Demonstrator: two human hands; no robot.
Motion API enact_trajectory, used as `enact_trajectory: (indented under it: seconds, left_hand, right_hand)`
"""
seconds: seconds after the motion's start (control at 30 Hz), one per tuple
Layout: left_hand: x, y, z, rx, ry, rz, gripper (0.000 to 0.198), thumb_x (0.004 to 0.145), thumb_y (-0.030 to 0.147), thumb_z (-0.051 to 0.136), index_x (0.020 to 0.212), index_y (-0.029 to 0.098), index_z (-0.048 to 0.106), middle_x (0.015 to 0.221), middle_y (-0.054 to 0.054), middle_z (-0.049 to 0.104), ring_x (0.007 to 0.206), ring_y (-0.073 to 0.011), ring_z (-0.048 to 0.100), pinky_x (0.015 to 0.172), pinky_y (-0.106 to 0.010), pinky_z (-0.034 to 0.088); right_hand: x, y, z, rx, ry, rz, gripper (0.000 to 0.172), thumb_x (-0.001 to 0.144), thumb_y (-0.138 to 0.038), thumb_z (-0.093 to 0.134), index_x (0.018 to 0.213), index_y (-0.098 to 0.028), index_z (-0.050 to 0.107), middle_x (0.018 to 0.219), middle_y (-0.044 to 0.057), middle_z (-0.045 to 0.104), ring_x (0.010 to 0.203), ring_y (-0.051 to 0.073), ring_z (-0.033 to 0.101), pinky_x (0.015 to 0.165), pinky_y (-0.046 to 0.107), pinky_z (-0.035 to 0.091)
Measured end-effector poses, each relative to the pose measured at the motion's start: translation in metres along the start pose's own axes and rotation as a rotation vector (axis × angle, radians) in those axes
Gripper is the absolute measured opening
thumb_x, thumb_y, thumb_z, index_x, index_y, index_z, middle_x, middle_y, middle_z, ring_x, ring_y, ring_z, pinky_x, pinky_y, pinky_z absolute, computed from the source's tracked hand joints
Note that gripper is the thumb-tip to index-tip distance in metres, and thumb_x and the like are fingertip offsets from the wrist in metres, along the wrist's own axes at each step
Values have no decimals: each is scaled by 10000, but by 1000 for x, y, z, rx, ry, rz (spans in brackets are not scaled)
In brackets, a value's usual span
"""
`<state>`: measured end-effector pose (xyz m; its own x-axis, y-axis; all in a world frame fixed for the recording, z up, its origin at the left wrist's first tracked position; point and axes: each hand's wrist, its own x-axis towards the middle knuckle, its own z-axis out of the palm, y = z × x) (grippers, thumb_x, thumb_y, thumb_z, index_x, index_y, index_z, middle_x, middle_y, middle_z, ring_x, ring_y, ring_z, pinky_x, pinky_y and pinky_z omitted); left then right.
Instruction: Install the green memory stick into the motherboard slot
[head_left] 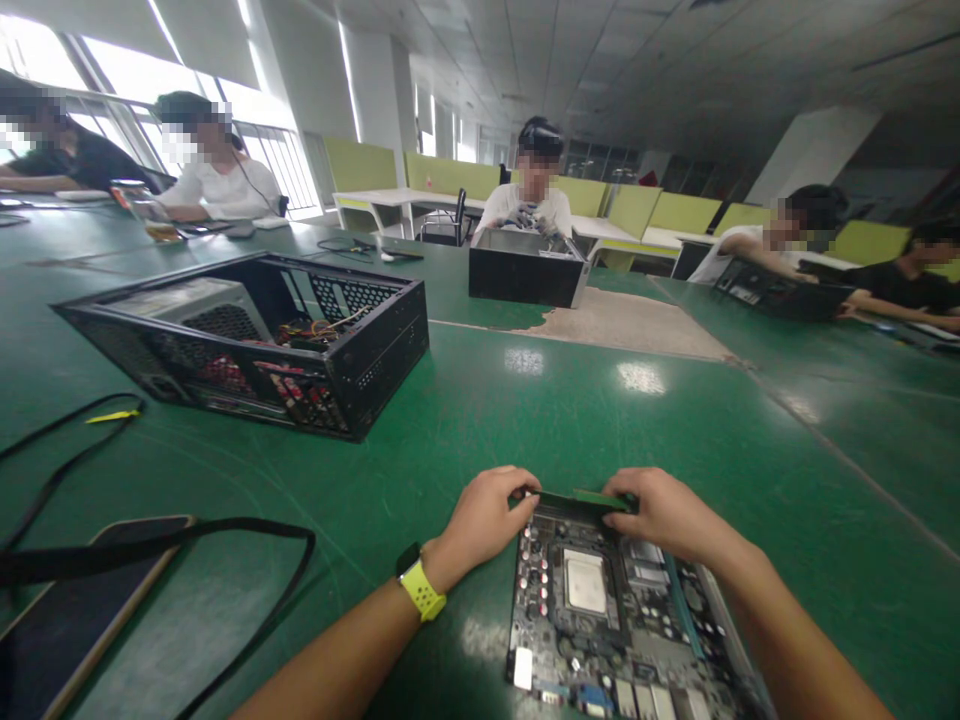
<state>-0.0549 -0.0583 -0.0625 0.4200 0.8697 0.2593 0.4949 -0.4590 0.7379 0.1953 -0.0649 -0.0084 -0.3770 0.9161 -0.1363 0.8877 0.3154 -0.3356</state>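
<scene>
A computer motherboard (pixel 600 620) lies flat on the green table (pixel 570 410) right in front of me. Along its far edge stands a green memory stick (pixel 581 498). My left hand (pixel 484 515) pinches the stick's left end with curled fingers. My right hand (pixel 664 512) grips its right end the same way. A yellow-strapped watch sits on my left wrist. The processor's silver lid shows in the middle of the board.
An open black computer case (pixel 247 340) lies to the left. A phone (pixel 67 620) and black cables (pixel 187 530) rest at the near left. Another case (pixel 525 268) stands in front of a seated person across the table. Other people sit at the left and right.
</scene>
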Motion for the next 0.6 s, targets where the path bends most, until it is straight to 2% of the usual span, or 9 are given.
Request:
enact_trajectory:
  seconds: [0.13,0.27,0.43,0.6]
  left_hand:
    - [0,0,-1,-8,-3,1,144,833,220,540,900,198,665,873,-28,670,828,-175,593,771,-281,442]
    - [1,1,-2,-23,-7,8,143,827,213,542,897,195,666,862,-24,669,809,-167,594,756,-270,443]
    - [2,0,-3,-26,-18,5,147,826,215,549,908,194,669,869,-20,675,805,-164,596,753,-264,443]
    - [1,-2,-2,-12,-22,13,153,841,219,536,892,196,678,863,-17,686,810,-166,608,766,-266,444]
  right_hand:
    - [-4,4,-10,38,25,32,247,764,-380,596,892,-203,713,726,20,650,658,165,562,605,275,379]
    - [-11,-3,-20,64,44,88,316,808,-466,552,858,-202,718,585,-4,579,543,141,507,529,264,330]
    - [-20,-14,-25,6,43,144,328,813,-506,545,823,-222,709,619,11,620,556,152,533,524,267,330]
    - [-22,-5,-19,-166,-10,232,262,768,-457,580,839,-243,713,686,31,666,624,196,588,546,285,336]
